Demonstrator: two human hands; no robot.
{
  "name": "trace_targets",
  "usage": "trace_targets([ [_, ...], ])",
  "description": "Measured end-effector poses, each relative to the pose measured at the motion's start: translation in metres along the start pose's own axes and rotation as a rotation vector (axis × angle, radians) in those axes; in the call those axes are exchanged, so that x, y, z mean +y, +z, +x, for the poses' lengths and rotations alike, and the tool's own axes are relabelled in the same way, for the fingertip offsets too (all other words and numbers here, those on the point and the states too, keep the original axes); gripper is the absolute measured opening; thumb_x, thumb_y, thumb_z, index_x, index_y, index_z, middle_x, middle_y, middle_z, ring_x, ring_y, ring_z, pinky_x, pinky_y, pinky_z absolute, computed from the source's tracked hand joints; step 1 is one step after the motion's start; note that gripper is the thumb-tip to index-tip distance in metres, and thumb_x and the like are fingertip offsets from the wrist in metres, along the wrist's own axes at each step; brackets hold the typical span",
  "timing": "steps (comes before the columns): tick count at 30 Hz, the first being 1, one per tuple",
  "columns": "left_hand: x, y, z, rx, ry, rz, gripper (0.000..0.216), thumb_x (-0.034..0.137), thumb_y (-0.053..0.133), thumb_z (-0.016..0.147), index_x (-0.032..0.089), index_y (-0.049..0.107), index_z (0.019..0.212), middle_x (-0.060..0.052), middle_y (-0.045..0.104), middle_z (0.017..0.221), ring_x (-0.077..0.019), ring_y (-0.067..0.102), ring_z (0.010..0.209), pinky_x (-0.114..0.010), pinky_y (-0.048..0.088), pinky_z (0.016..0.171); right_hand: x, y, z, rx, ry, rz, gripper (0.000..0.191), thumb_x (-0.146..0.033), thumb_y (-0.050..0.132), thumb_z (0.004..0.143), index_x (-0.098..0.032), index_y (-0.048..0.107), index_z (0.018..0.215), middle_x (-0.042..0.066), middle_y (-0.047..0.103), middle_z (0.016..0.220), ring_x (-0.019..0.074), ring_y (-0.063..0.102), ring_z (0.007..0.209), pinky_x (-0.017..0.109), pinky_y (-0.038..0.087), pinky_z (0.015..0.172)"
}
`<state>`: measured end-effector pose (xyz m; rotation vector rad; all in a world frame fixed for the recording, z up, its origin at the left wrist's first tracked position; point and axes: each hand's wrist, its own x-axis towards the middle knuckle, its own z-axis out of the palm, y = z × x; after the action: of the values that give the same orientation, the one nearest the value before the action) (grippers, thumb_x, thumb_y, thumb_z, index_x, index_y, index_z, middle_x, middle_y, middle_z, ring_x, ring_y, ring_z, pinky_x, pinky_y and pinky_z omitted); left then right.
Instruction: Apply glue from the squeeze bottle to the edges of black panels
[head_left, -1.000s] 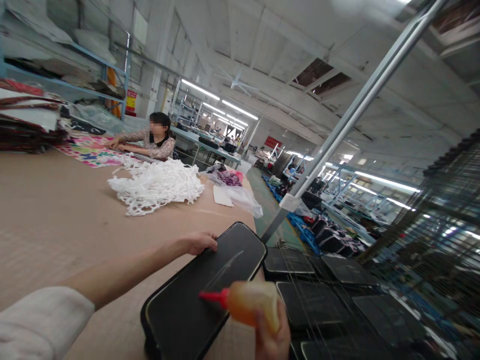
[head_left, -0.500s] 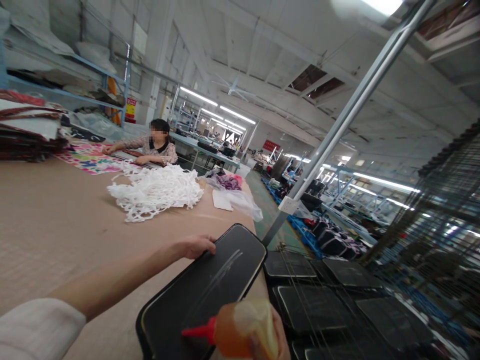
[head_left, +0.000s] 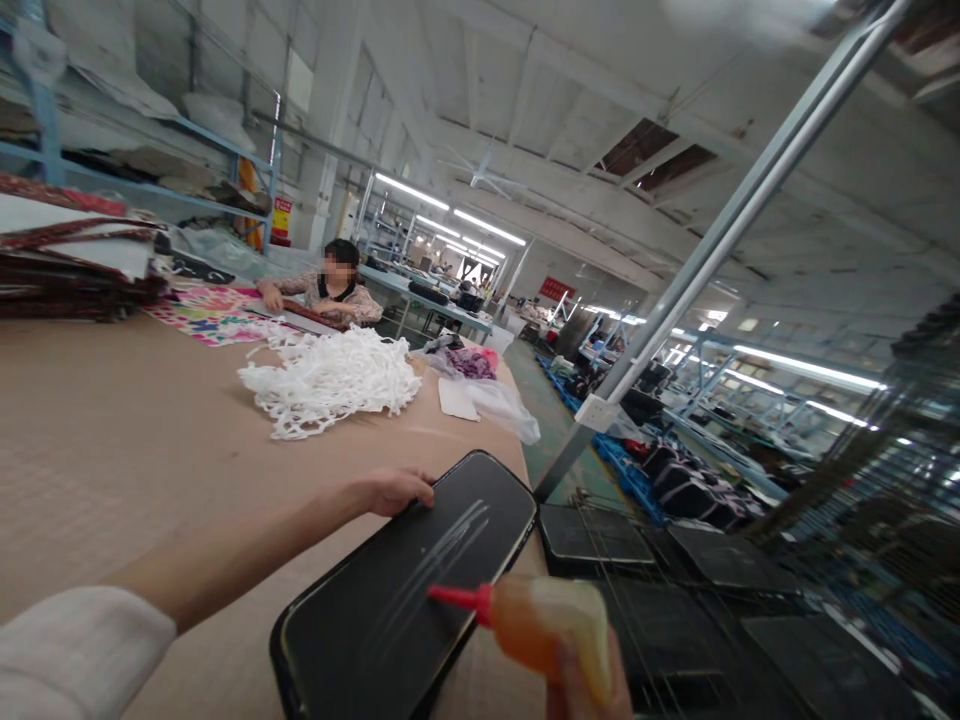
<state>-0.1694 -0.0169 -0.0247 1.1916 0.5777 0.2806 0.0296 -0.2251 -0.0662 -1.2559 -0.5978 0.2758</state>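
A black rounded panel (head_left: 375, 620) lies on the brown table (head_left: 112, 450) near its front right corner, with pale streaks of glue across its face. My left hand (head_left: 394, 490) rests on the panel's far left edge, fingers curled over the rim and holding it down. My right hand (head_left: 585, 690), mostly cut off by the lower frame edge, grips an orange squeeze bottle (head_left: 555, 625). The bottle's red nozzle (head_left: 457, 597) points left, just above the panel.
A heap of white straps (head_left: 330, 375) and a plastic bag (head_left: 495, 400) lie further along the table. A seated person (head_left: 334, 290) works at the far end over patterned cloth (head_left: 202, 310). More black panels (head_left: 592, 535) sit on wire racks at right, behind a slanted metal pole (head_left: 712, 235).
The bottle has swung right and up, from the panel's near end to its right side. More glue streaks now show on the panel. My left hand has stayed on the edge.
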Motion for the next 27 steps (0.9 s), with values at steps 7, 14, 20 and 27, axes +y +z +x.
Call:
trace_targets([
  [7,-0.003,-0.003,-0.001,0.009,-0.019,-0.023,0.036,0.011,0.051,0.044,0.017,0.064,0.077,0.000,0.070,0.069,-0.0178,0.064,0.067,-0.028,0.049,0.067,-0.009,0.018,-0.007,-0.004,0.083,0.041,0.063,-0.050,0.076,0.053,-0.017,0.054,0.103,0.005,0.061,0.088,0.0198,0.058,0.075,0.027,0.051,0.064],
  [14,-0.010,0.000,0.003,-0.034,-0.046,-0.026,0.034,0.011,0.052,0.045,0.016,0.064,0.077,-0.001,0.070,0.070,-0.0182,0.064,0.068,-0.029,0.049,0.068,-0.027,0.031,0.010,0.013,0.074,0.147,0.062,-0.045,0.076,0.056,-0.020,0.052,0.107,0.002,0.058,0.098,0.0165,0.056,0.089,0.023,0.047,0.075],
  [20,-0.015,-0.007,0.013,-0.018,-0.066,-0.044,0.034,0.010,0.054,0.046,0.016,0.062,0.079,-0.001,0.070,0.072,-0.0184,0.064,0.069,-0.030,0.049,0.069,-0.014,0.033,-0.001,-0.189,0.192,0.174,0.060,-0.041,0.075,0.059,-0.018,0.053,0.110,0.004,0.061,0.094,0.0190,0.059,0.085,0.028,0.049,0.073],
  [27,-0.027,-0.042,0.012,0.232,-0.100,-0.141,0.029,0.009,0.055,0.048,0.016,0.057,0.077,-0.001,0.066,0.064,-0.0181,0.063,0.068,-0.029,0.051,0.067,-0.002,-0.036,0.020,0.148,0.198,0.282,0.055,-0.040,0.073,0.062,-0.021,0.054,0.110,0.005,0.063,0.100,0.0258,0.060,0.091,0.038,0.053,0.070],
])
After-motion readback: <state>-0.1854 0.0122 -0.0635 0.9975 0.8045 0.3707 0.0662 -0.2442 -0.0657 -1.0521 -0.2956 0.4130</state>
